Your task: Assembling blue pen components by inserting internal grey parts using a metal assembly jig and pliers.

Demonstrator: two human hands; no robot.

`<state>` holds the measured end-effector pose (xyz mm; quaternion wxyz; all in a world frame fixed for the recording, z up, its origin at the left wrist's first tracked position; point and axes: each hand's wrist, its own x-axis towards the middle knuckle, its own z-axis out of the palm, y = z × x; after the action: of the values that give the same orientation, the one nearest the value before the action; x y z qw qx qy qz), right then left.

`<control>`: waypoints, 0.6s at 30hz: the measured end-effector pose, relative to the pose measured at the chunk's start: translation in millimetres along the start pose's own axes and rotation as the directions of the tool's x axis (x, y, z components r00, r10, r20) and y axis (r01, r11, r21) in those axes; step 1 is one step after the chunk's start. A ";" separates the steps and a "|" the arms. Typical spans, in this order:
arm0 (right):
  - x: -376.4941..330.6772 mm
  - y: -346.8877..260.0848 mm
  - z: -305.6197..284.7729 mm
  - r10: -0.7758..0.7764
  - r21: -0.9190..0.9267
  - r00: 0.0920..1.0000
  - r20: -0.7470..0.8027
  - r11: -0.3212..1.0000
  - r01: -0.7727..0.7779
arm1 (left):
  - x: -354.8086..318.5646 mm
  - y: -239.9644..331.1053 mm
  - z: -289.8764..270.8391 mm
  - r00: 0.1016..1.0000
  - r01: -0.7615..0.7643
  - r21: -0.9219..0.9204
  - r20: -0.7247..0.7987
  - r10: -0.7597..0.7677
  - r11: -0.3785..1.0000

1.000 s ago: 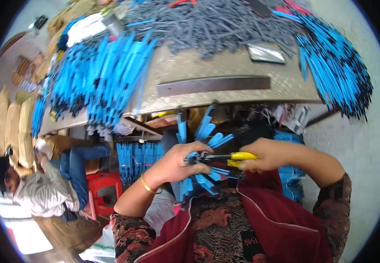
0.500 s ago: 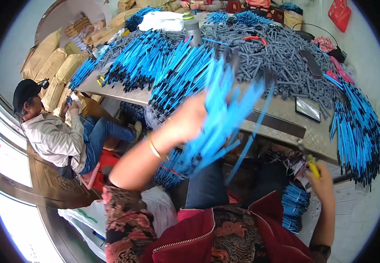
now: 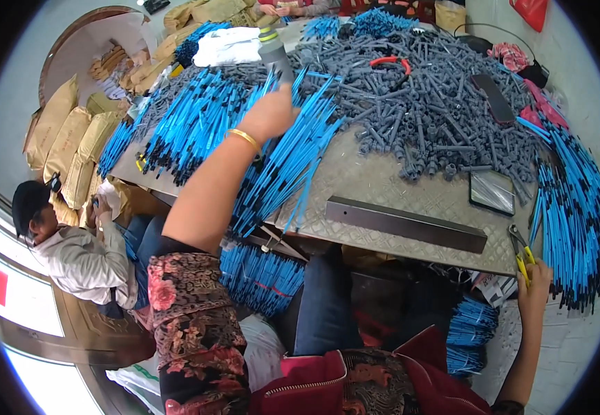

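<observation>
My left hand (image 3: 272,116) is over a spread of thin blue strips with black ends (image 3: 296,162) on the table, just below a grey bottle (image 3: 276,59). One finger points toward the bottle. The other fingertips are hidden, so whether they grip any strips does not show. At the table's right front edge, my right hand (image 3: 536,280) is closed round yellow-handled pliers (image 3: 523,259), whose metal jaws point up over the tabletop.
Grey plastic tubes (image 3: 424,104) are heaped across the table (image 3: 355,162). A dark metal bar (image 3: 407,223) lies along the front edge, near a phone-like device (image 3: 491,191). More blue strips (image 3: 573,214) hang over the right edge. A co-worker (image 3: 82,252) sits at the left.
My left hand has moved forward and left, and the blue bunch it held up now lies on the table. My right hand has come to the right with the pliers.
</observation>
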<state>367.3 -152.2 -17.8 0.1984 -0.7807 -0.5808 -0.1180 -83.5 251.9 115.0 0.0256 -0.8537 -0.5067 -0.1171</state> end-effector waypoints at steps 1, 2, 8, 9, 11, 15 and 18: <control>1.2 0.3 2.2 -0.004 -0.016 1.000 -0.009 1.000 0.004 | 1.3 -1.3 12.3 0.999 0.022 0.028 0.042 -0.023 0.999; 3.7 -2.3 -0.6 0.002 -0.017 1.000 0.008 1.000 -0.002 | 2.7 -2.7 23.6 0.995 0.043 0.055 0.084 -0.047 0.998; 24.1 -88.6 -30.1 -0.149 0.489 0.989 0.006 0.863 0.127 | 22.2 -10.2 26.3 0.971 -0.156 0.129 -0.164 0.176 0.979; 33.7 -111.6 -27.0 -0.248 0.571 0.968 0.047 0.801 0.178 | 21.7 -9.6 26.4 0.947 -0.211 0.177 -0.205 0.246 0.961; 54.3 -161.4 -12.2 -0.432 0.704 0.899 0.075 0.662 0.259 | 14.0 -10.8 22.9 0.884 -0.301 0.284 -0.274 0.378 0.910; 73.6 -238.6 9.3 -0.659 0.792 0.751 0.035 0.476 0.381 | 11.4 -4.0 14.5 0.910 -0.318 0.180 -0.217 0.353 0.931; 69.8 -260.0 7.0 -0.695 0.796 0.718 0.039 0.456 0.398 | 6.9 -1.0 5.2 0.935 -0.305 0.103 -0.158 0.319 0.947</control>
<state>139.8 -24.9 49.8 0.3369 -0.4014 -0.8242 0.2147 -80.3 259.2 111.4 0.1205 -0.9083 -0.3648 -0.1654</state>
